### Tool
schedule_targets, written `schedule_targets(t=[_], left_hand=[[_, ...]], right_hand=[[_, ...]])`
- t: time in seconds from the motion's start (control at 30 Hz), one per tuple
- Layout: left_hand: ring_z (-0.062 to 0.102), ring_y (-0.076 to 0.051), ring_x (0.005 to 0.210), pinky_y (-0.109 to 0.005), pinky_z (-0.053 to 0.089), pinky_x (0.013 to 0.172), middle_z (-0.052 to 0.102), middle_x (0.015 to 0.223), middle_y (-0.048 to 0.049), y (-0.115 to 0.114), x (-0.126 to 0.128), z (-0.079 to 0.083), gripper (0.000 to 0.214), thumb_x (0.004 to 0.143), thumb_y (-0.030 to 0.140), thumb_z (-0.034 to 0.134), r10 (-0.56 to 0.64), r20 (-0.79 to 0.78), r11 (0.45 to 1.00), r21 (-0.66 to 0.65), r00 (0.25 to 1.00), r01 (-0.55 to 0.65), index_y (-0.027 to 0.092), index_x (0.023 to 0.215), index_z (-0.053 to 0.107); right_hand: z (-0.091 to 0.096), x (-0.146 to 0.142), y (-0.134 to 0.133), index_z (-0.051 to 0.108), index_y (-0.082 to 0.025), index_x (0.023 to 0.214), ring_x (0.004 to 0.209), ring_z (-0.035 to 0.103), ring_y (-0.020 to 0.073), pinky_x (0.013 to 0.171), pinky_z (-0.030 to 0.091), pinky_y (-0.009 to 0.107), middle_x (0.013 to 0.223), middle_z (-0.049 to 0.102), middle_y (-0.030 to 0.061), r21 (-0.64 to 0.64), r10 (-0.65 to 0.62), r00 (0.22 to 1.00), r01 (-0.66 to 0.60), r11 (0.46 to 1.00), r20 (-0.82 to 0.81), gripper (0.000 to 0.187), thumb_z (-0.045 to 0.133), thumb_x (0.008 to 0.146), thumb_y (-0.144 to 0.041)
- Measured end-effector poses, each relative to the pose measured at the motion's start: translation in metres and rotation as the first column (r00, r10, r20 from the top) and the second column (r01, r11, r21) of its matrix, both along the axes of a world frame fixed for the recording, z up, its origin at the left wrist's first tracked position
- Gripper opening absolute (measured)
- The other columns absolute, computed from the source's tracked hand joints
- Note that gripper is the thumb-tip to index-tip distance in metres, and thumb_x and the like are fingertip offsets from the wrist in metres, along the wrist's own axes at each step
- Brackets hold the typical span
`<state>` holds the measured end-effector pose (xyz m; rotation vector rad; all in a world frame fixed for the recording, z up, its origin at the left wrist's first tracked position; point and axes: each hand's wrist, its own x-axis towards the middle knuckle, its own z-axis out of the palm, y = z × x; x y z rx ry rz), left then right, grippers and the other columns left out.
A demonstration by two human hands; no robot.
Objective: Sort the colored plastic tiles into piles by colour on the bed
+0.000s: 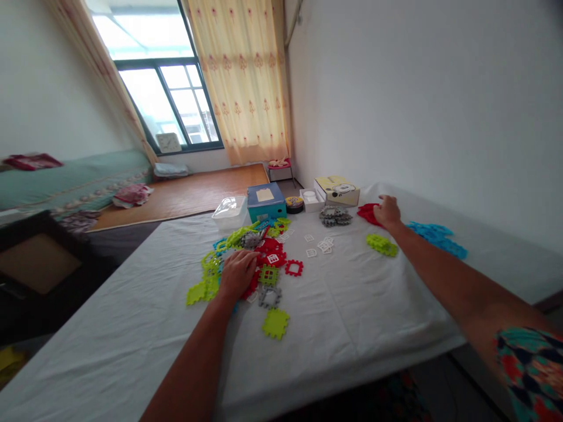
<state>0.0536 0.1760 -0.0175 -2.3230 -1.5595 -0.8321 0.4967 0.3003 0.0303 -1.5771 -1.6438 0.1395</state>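
Observation:
My left hand (238,272) rests on a mixed heap of notched plastic building tiles, its fingers lying loosely over red tiles (270,249). What is under the palm is hidden. Green tiles (202,290) spread to its left. Right of it lie a green window tile (268,275), a grey frame tile (270,296), a red frame tile (294,268) and a solid green tile (275,323). Across the table my right hand (389,212) is at a small pile of red tiles (368,213), thumb and forefinger apart. Its fingers show no tile held clear of the pile.
Grey tiles (335,215), stacked green tiles (382,245) and blue tiles (437,238) form separate piles. White window pieces (325,245) lie mid-table. Behind stand a clear plastic box (230,212), a blue box (266,202), a round tin (294,204) and a yellow box (338,191).

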Motion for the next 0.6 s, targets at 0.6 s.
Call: schedule_targets(t=[0.6], left_hand=[[0.059,-0.021,0.104,-0.038,0.045,0.097,0.07,0.107,-0.0033,-0.007,-0.002,0.002,0.024,0.093,0.026,0.049,-0.001,0.044,0.999,-0.038,0.999,0.002,0.027,0.107,0.069]], right_hand=[[-0.028,-0.219,-0.037,0.064,-0.018,0.118,0.105,0.061,0.0246,0.093,0.048,0.037,0.113,0.067,0.0096,-0.313,0.85,0.383,-0.809,0.498,0.362,0.056,0.082,0.065,-0.022]])
